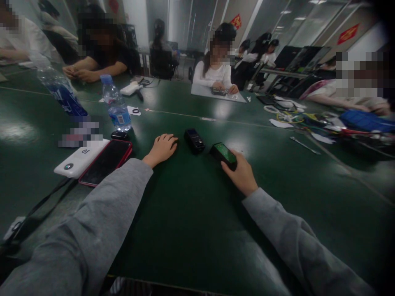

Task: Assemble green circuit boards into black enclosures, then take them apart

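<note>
My left hand (pixel 161 149) rests palm down on the green table, fingers loosely spread and holding nothing. Just right of its fingertips lies a small black handheld device (pixel 194 140) with a dark screen and buttons, apart from the hand. My right hand (pixel 242 172) grips a black casing with a green circuit board (pixel 224 153) exposed on top, thumb along the near side and fingers over the far side. The casing is low over the table or touching it; I cannot tell which. Its underside is hidden.
To the left are a phone with a red edge (pixel 106 162), a white power bank (pixel 78 158) and water bottles (pixel 116 105). A wrench (pixel 305 145) and tangled cables (pixel 285 111) lie right. Across the table, a person (pixel 214 74) works on a grey mat (pixel 200 91).
</note>
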{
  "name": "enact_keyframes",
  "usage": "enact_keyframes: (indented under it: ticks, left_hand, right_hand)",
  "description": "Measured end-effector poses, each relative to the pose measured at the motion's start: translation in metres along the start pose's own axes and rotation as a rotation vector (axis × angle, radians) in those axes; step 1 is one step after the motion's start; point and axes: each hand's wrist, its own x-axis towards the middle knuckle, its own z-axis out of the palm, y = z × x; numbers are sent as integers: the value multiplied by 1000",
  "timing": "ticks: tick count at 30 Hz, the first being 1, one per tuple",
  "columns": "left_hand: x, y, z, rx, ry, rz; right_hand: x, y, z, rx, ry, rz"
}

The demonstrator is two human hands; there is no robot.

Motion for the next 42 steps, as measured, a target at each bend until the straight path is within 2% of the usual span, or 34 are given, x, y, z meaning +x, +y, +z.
enact_keyframes:
  ticks: [4, 7, 11, 14, 16, 20, 22, 34, 35, 37, 40, 42]
  left_hand:
    - [-1, 1, -2, 0, -4, 7]
    - [0, 0, -2, -1, -13, 9]
    - [0, 0, -1, -6, 1, 13]
    - [1, -1, 0, -14, 6, 18]
    - [1, -1, 0, -16, 1, 15]
    - [1, 0, 1, -11, 14, 5]
    - [1, 1, 1, -7, 17, 1]
    - [0, 1, 2, 4, 35, 15]
    - [0, 0, 2, 3, 36, 18]
    - [1, -1, 3, 1, 35, 24]
    - [1, -1, 3, -4, 21, 21]
    - [1, -2, 3, -9, 10, 21]
  right_hand:
    - [39, 22, 21, -109, 28, 138]
    - [59, 28, 32, -154, 14, 178]
    - [60, 21, 32, -184, 111, 97]
    - [53, -3, 28, -126, 151, -18]
    - [48, -24, 28, -65, 82, -104]
    - [40, -62, 34, 48, -221, -315]
    - [38, -70, 36, 86, -312, -351]
    - [28, -92, 32, 105, -335, -438]
    - [29, -91, 31, 96, -312, -446]
    - [34, -84, 29, 44, -185, -404]
    - [43, -55, 26, -69, 94, -197]
    - [49, -26, 27, -112, 217, -47]
